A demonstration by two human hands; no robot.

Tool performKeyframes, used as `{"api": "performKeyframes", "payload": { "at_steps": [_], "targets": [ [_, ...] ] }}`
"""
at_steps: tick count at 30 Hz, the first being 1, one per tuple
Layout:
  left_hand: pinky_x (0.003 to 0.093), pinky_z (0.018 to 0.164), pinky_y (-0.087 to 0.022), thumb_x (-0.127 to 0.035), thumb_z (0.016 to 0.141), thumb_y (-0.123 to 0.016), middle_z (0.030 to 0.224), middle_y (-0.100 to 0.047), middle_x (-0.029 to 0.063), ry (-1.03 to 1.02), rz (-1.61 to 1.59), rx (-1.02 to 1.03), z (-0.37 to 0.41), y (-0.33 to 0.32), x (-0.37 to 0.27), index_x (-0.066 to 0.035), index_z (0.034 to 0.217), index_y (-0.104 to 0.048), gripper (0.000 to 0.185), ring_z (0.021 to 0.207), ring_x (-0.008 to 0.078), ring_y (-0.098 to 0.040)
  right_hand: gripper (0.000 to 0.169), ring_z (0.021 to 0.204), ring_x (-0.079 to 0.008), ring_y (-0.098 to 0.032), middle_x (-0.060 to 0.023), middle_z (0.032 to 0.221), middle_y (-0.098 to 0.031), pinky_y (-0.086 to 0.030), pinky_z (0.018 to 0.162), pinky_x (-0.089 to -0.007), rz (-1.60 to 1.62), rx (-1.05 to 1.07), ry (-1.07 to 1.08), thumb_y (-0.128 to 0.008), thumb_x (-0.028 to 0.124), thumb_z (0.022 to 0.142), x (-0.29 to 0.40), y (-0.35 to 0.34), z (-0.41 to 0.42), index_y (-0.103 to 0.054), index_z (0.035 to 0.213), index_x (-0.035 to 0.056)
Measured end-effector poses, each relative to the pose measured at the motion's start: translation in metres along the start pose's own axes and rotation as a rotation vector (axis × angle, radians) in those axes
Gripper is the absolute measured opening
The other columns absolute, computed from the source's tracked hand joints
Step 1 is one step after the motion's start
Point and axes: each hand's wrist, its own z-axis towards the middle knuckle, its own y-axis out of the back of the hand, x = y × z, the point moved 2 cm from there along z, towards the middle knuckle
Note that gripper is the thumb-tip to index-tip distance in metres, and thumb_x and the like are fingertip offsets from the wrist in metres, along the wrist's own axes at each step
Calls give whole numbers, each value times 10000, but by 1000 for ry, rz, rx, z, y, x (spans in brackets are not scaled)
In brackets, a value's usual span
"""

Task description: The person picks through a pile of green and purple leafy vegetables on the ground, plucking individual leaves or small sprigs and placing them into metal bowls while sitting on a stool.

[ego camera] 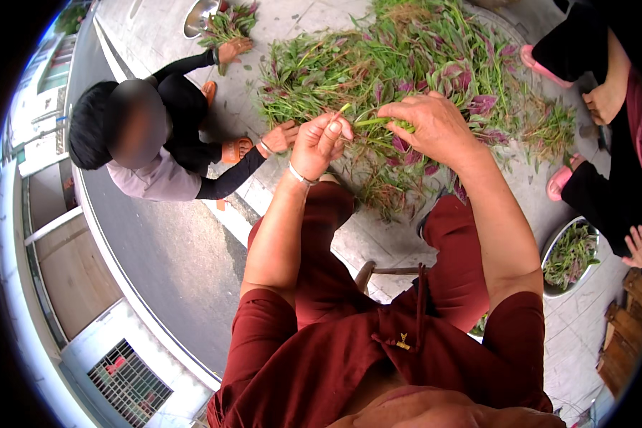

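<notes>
A large spread of leafy amaranth greens (321,69), green with purple-red leaves and thin roots, lies on the paved ground in front of me. Above its near edge, my left hand (321,142) pinches a short piece of green and pinkish stem (345,107) between thumb and fingers. Close on its right, my right hand (430,125) holds a green stem (372,122) that points towards the left hand, with purple leaves hanging below. A small gap shows between the two hands.
One co-worker (150,171) crouches at the left, a hand near my left hand. Another person's legs and hands (610,96) are at the right. A metal bowl (195,18) stands at the top left, a basin of greens (548,291) at the right, near wooden pieces (626,331).
</notes>
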Motion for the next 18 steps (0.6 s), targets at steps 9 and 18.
{"api": "performKeyframes", "payload": {
  "at_steps": [9,18],
  "targets": [
    [195,411,-210,-272,977,-490,551,-372,-75,7,94,2,2,-11,2,-38,856,-590,282,437,15,-270,173,802,-273,-629,-65,808,-660,-473,766,-406,48,28,34,-653,258,816,-3,-7,-1,-673,931,131],
    [201,413,-209,-270,980,-485,527,-318,-79,-46,-17,-122,5,6,1,-46,861,-572,268,433,28,-246,191,812,-338,-634,-154,807,-665,-503,726,-439,-148,45,-371,-645,214,802,-34,30,-13,-667,955,103]
  ]
}}
